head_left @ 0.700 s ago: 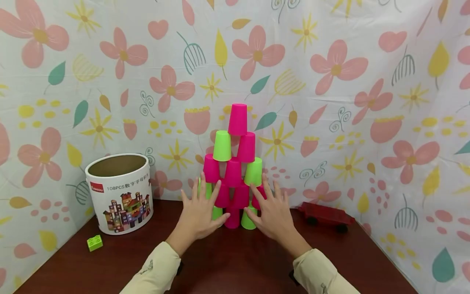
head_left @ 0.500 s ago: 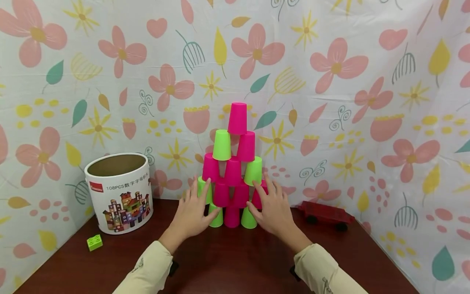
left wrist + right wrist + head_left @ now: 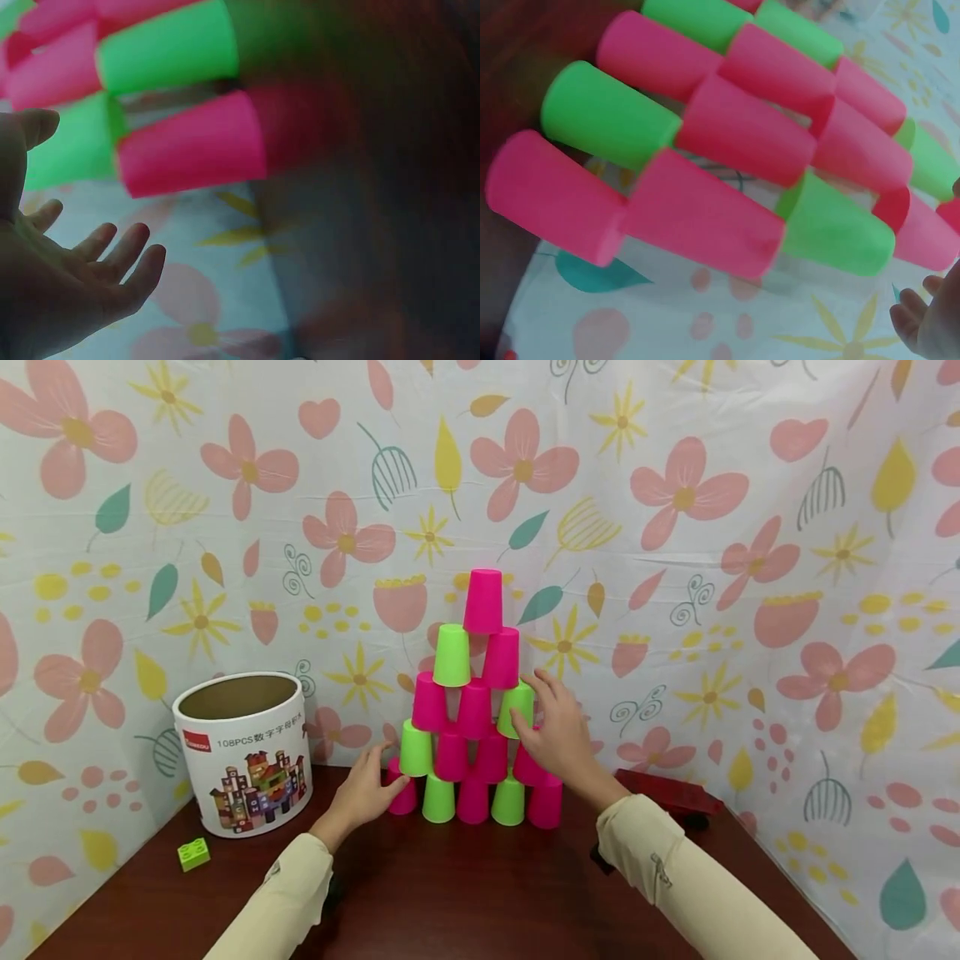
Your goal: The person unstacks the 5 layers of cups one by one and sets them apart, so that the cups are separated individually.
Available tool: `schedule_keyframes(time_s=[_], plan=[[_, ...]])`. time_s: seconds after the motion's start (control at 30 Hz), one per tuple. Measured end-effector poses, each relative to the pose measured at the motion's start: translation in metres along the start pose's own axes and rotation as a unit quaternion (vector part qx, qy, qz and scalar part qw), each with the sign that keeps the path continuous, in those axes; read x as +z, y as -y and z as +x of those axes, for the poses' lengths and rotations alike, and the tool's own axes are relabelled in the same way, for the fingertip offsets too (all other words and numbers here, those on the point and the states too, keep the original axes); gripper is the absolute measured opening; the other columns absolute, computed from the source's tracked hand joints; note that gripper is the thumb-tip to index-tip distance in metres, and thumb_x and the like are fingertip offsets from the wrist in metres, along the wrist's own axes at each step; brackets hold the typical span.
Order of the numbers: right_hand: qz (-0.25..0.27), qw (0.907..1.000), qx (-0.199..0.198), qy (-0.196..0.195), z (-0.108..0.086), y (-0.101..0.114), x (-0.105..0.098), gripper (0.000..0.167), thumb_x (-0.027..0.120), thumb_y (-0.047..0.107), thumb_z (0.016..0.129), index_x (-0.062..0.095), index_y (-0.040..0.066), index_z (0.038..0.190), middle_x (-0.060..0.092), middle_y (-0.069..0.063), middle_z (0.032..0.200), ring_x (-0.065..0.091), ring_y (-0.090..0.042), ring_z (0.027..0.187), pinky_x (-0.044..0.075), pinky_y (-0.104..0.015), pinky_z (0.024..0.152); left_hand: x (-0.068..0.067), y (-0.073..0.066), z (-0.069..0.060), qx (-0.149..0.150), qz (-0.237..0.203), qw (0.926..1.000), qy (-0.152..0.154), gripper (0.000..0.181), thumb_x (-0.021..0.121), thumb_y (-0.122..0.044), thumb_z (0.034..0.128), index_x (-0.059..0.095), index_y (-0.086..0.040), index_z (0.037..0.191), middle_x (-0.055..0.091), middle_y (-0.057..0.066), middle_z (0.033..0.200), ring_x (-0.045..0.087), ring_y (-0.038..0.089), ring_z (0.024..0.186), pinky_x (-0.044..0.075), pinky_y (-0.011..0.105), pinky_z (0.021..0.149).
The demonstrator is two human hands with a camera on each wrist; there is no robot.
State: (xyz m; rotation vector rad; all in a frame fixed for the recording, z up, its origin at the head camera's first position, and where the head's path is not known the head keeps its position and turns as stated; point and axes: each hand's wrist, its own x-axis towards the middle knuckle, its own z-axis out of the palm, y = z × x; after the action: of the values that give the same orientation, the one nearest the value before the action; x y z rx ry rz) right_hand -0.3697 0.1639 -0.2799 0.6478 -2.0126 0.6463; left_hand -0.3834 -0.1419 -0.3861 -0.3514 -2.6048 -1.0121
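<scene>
A pyramid of upside-down pink and green plastic cups stands on the dark table, with one pink cup [image 3: 483,602] at its top. My left hand [image 3: 362,793] is just left of the bottom row, beside the end pink cup [image 3: 401,795]. In the left wrist view, the fingers [image 3: 142,274] are loosely spread and apart from the cups. My right hand [image 3: 561,731] is higher, at the right side by the green cup [image 3: 514,710] ending the third row. In the right wrist view, its fingers [image 3: 907,319] show a gap from the cups and hold nothing.
A white printed bucket [image 3: 243,756] stands at the back left, with a small green toy brick [image 3: 193,854] in front of it. To the right is a red toy wagon [image 3: 667,795], partly behind my right arm. Floral cloth [image 3: 675,610] hangs close behind the pyramid.
Both hands have drawn apart from the pyramid's front. My left hand moved left and slightly down, while the right rose along the right side. The cups have stayed in place.
</scene>
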Motion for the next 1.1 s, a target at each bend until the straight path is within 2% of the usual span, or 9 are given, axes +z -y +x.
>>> schedule_keyframes(time_s=[0.1, 0.2, 0.4, 0.53, 0.7, 0.87, 1.0, 1.1], plan=[[0.025, 0.9996, 0.000, -0.014, 0.015, -0.001, 0.001, 0.051, 0.073, 0.019, 0.087, 0.059, 0.003, 0.133, 0.054, -0.019, 0.138, 0.051, -0.037, 0.126, 0.042, -0.057, 0.101, 0.004, 0.012, 0.003, -0.015, -0.003, 0.9998, 0.011, 0.071, 0.068, -0.034, 0.0938, 0.034, -0.007, 0.150, 0.039, 0.024, 0.149, 0.042, 0.043, 0.135, 0.040, 0.066, 0.097], [0.048, 0.9988, 0.004, -0.011, 0.028, -0.001, 0.002, 0.051, 0.073, 0.019, 0.088, 0.057, 0.002, 0.134, 0.055, -0.018, 0.136, 0.051, -0.035, 0.126, 0.041, -0.054, 0.103, 0.006, 0.021, 0.005, -0.027, -0.013, 0.9994, 0.020, 0.072, 0.068, -0.034, 0.0936, 0.035, -0.005, 0.150, 0.041, 0.025, 0.147, 0.042, 0.043, 0.134, 0.039, 0.064, 0.099], [0.078, 0.9962, 0.038, 0.006, 0.059, 0.003, 0.005, 0.056, 0.071, 0.023, 0.090, 0.053, 0.003, 0.139, 0.055, -0.013, 0.137, 0.053, -0.035, 0.122, 0.043, -0.051, 0.100, 0.009, 0.034, 0.011, -0.027, -0.041, 0.9987, 0.010, 0.068, 0.071, -0.031, 0.0921, 0.041, -0.002, 0.146, 0.049, 0.024, 0.141, 0.045, 0.041, 0.132, 0.039, 0.061, 0.101], [0.085, 0.9945, 0.060, 0.006, 0.080, 0.007, 0.009, 0.061, 0.072, 0.025, 0.090, 0.049, 0.006, 0.142, 0.054, -0.015, 0.138, 0.054, -0.036, 0.119, 0.046, -0.052, 0.097, 0.012, 0.040, 0.011, -0.037, -0.042, 0.9984, 0.008, 0.063, 0.072, -0.029, 0.0913, 0.046, -0.005, 0.143, 0.052, 0.021, 0.139, 0.047, 0.040, 0.131, 0.039, 0.061, 0.100], [0.091, 0.9921, 0.086, 0.012, 0.107, 0.015, 0.012, 0.067, 0.071, 0.032, 0.090, 0.043, 0.012, 0.148, 0.050, -0.014, 0.142, 0.051, -0.035, 0.122, 0.045, -0.050, 0.096, 0.014, 0.042, 0.011, -0.052, -0.041, 0.9978, -0.003, 0.058, 0.073, -0.030, 0.0905, 0.050, -0.009, 0.140, 0.055, 0.018, 0.137, 0.050, 0.039, 0.128, 0.041, 0.061, 0.097], [0.110, 0.9878, 0.109, 0.021, 0.131, 0.023, 0.010, 0.070, 0.071, 0.034, 0.091, 0.040, 0.016, 0.151, 0.047, -0.012, 0.146, 0.049, -0.032, 0.127, 0.045, -0.047, 0.099, 0.014, 0.037, 0.013, -0.055, -0.035, 0.9979, -0.002, 0.056, 0.074, -0.032, 0.0900, 0.051, -0.014, 0.138, 0.058, 0.015, 0.135, 0.053, 0.039, 0.125, 0.043, 0.061, 0.094], [0.120, 0.9839, 0.125, 0.043, 0.144, 0.028, 0.008, 0.074, 0.071, 0.036, 0.091, 0.035, 0.023, 0.154, 0.046, -0.008, 0.148, 0.047, -0.030, 0.130, 0.046, -0.045, 0.099, 0.013, 0.034, 0.013, -0.057, -0.024, 0.9981, 0.004, 0.048, 0.073, -0.032, 0.0904, 0.056, -0.018, 0.133, 0.062, 0.012, 0.131, 0.057, 0.038, 0.120, 0.045, 0.060, 0.089], [0.126, 0.9811, 0.134, 0.061, 0.149, 0.029, 0.008, 0.076, 0.071, 0.035, 0.091, 0.032, 0.025, 0.155, 0.047, -0.008, 0.146, 0.049, -0.030, 0.126, 0.051, -0.044, 0.093, 0.014, 0.032, 0.014, -0.057, -0.016, 0.9982, 0.008, 0.045, 0.072, -0.032, 0.0909, 0.058, -0.020, 0.132, 0.064, 0.010, 0.129, 0.059, 0.037, 0.117, 0.047, 0.059, 0.087]])
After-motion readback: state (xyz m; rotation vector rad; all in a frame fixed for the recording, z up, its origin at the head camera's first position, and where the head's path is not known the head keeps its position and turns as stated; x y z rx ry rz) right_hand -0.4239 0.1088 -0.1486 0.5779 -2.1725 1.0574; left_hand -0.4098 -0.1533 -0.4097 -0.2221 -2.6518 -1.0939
